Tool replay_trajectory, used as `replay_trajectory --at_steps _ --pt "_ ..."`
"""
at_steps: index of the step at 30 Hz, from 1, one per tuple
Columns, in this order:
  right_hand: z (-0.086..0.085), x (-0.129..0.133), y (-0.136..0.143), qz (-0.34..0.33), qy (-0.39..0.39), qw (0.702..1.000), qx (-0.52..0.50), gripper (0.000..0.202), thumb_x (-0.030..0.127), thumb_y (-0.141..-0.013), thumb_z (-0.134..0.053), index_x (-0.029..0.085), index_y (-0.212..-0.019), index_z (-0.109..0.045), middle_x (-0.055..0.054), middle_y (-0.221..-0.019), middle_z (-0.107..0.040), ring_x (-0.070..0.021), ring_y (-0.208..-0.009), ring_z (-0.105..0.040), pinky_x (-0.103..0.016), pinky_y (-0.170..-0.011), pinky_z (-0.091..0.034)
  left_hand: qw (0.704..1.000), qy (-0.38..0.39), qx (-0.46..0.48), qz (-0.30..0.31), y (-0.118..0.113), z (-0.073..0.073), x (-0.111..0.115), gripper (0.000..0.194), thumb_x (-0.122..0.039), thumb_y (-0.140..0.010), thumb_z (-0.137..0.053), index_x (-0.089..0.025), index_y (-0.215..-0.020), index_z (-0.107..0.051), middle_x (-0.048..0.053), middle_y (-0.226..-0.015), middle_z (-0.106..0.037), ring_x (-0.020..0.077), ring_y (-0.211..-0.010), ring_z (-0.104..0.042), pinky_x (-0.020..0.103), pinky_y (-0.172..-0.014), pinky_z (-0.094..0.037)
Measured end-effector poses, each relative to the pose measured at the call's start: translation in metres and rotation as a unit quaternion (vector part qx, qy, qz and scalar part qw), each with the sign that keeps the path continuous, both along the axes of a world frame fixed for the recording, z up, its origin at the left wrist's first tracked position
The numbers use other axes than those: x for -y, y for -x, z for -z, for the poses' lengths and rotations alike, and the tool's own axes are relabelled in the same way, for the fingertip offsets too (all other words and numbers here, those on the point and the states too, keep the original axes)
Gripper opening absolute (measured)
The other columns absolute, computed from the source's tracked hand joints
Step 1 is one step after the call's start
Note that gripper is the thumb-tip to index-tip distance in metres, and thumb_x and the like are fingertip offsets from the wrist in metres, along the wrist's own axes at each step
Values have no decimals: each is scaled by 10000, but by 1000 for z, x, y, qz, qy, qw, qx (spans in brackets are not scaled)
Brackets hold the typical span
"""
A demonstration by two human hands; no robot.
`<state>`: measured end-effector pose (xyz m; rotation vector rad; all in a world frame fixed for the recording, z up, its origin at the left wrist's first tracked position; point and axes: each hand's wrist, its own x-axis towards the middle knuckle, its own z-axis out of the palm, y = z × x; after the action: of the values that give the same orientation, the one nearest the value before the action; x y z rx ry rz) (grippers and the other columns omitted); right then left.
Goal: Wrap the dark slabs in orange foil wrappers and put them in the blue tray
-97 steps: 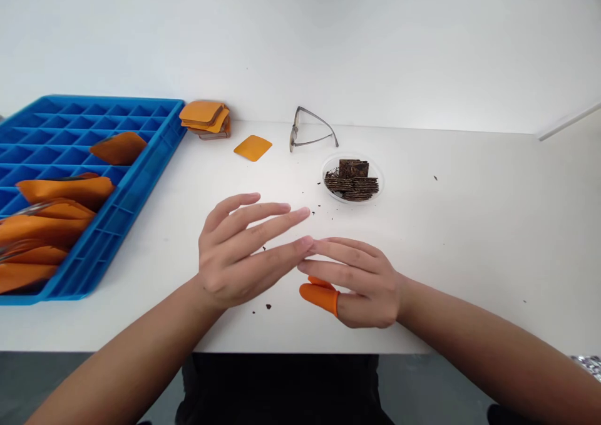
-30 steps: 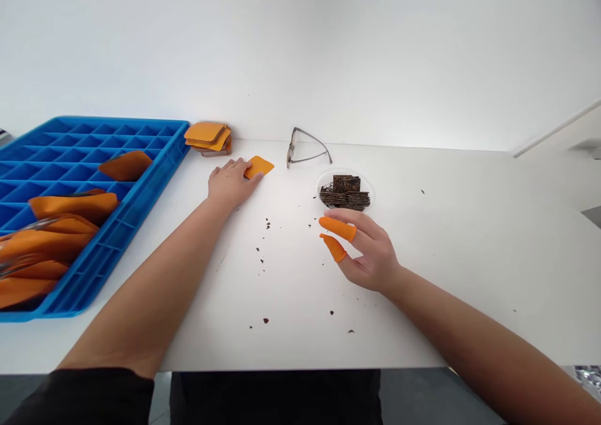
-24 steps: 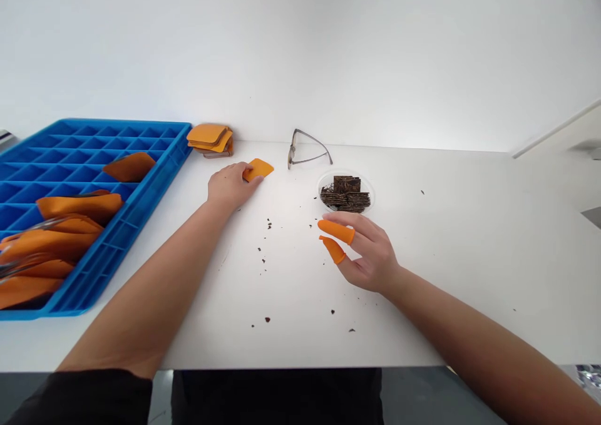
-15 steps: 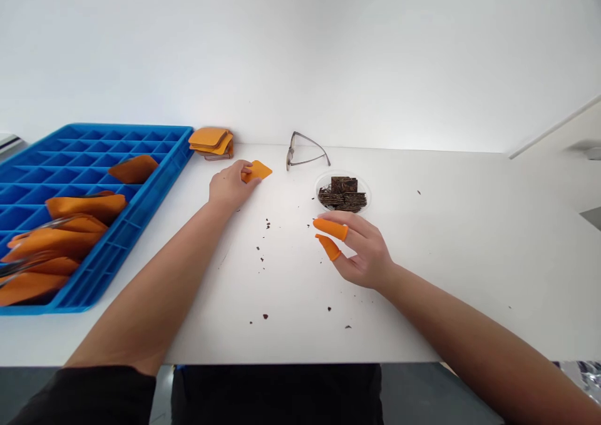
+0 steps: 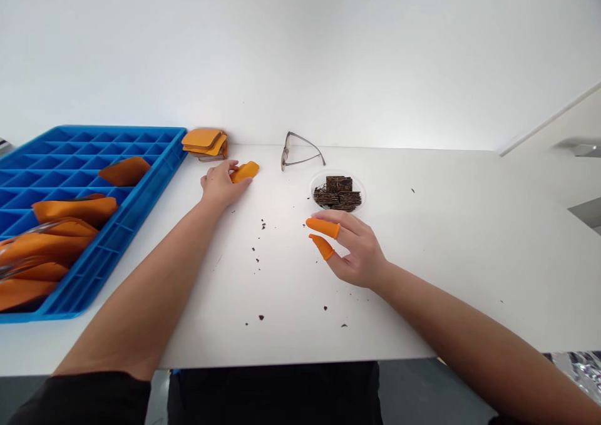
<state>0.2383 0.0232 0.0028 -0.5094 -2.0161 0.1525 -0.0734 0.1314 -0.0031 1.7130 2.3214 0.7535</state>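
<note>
My left hand [image 5: 220, 184] is closed on a small orange paper packet [image 5: 245, 171], which bulges between thumb and fingers at the back of the table. The far fingers are partly hidden behind it. My right hand [image 5: 354, 250] hovers over the white table, open, with a gap between thumb and index finger. Orange finger cots [image 5: 323, 227] cover those two fingers. Just beyond this hand sits a clear round dish [image 5: 363, 190] holding dark brown pressed slabs [image 5: 339, 193], some stacked on edge, with loose crumbs at their left.
A blue compartment tray [image 5: 154, 190] on the left holds several orange packets [image 5: 75, 211]. Behind my left hand lies a stack of orange packets [image 5: 205, 140]. Eyeglasses [image 5: 303, 149] rest near the wall. Dark crumbs [image 5: 261, 317] are scattered over the white table [image 5: 291, 287].
The orange packet in my left hand has gone from flat and pointed to bent and bulging. My right hand keeps its open pose. The whole view has shifted slightly.
</note>
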Motion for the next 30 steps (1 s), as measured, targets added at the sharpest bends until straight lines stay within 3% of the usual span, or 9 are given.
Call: replay_trajectory --at_steps 9,16,22,26,30 --pt "0 -1 0 -6 7 1000 9 401 46 -872 -653 220 -1233 -647 -115 -1110 -737 -204 -970 -724 -381 -784 -640 994 -76 31 67 -4 3 6 424 -287 -830 -649 -287 -1255 -656 73 -1217 -726 328 -1104 -674 502 -1004 -506" --pt "-1 0 0 -1 -2 1000 19 391 40 -867 -653 204 -1221 -641 -113 -1102 -733 -196 -945 -719 -359 -761 -630 972 -188 111 87 -15 -2 11 422 -342 -955 -544 -254 -1367 -575 80 -1337 -677 217 -1028 -687 354 -846 -564" --pt "-6 -11 -11 43 -42 998 23 460 46 -845 -680 224 -1268 -651 -86 -991 -694 -203 -838 -672 -368 -675 -585 962 -183 160 126 -34 -15 21 403 -396 -924 -632 -245 -1296 -667 79 -1265 -720 200 -946 -695 314 -762 -573" --pt "-7 -23 -20 77 -32 996 -12 554 57 -861 -670 277 -1365 -602 -92 -1082 -682 -223 -949 -670 -393 -750 -607 957 -164 176 165 -48 -29 37 414 -456 -902 -676 -269 -1270 -699 72 -1216 -745 196 -899 -696 338 -784 -594" --pt "-6 -21 -17 82 26 995 -44 587 119 -894 -670 317 -1431 -540 -74 -1110 -688 -203 -910 -662 -396 -763 -606 947 -155 178 219 -63 -43 71 376 -447 -892 -710 -302 -1239 -714 46 -1242 -746 222 -1051 -701 362 -924 -588"
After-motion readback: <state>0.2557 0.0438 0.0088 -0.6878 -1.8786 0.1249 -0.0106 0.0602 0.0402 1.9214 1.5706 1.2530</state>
